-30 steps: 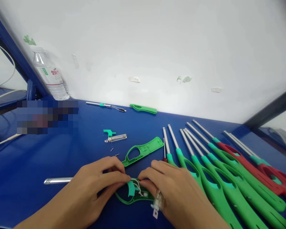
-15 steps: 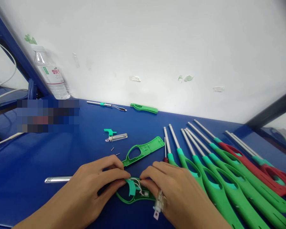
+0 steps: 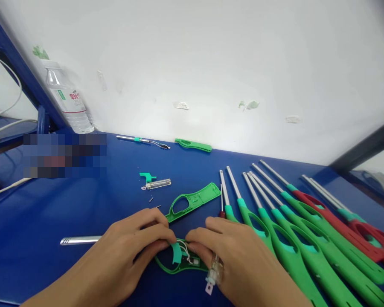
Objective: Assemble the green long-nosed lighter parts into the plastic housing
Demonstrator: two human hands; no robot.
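At the bottom centre of the frame, an open green half-shell (image 3: 179, 271) is held just above or on the blue surface (image 3: 115, 204); which of the two cannot be told. Its upper edge is pinched near the finger loop by the left hand (image 3: 136, 243), thumb and forefinger nearly closed. By the right hand (image 3: 227, 249), thumb and forefinger are brought together at the same edge, while a clear cylinder (image 3: 214, 272) is tucked under the curled fingers, its pale tab pointing downward. Within the shell, a curved teal trigger (image 3: 177, 254) and thin white wires (image 3: 183, 249) are seen between the hands. The shell is judged light and fairly stiff, best gripped by its rim; the wires look soft and easily snagged, so they are better left unpulled, and the smooth cylinder may slip. Toward the left, a silver tube (image 3: 78, 241) is partly hidden by the left hand. Just above the hands, another half-shell (image 3: 205, 196) is laid open, with small screws (image 3: 151, 199), a clear tube-shaped part (image 3: 160, 183) and a teal piece (image 3: 147, 175) to its left. At the right, green-handled lighters (image 3: 313, 268) and red-handled ones (image 3: 342, 224) are laid side by side; a bottle (image 3: 72, 104) is stood at the upper left.
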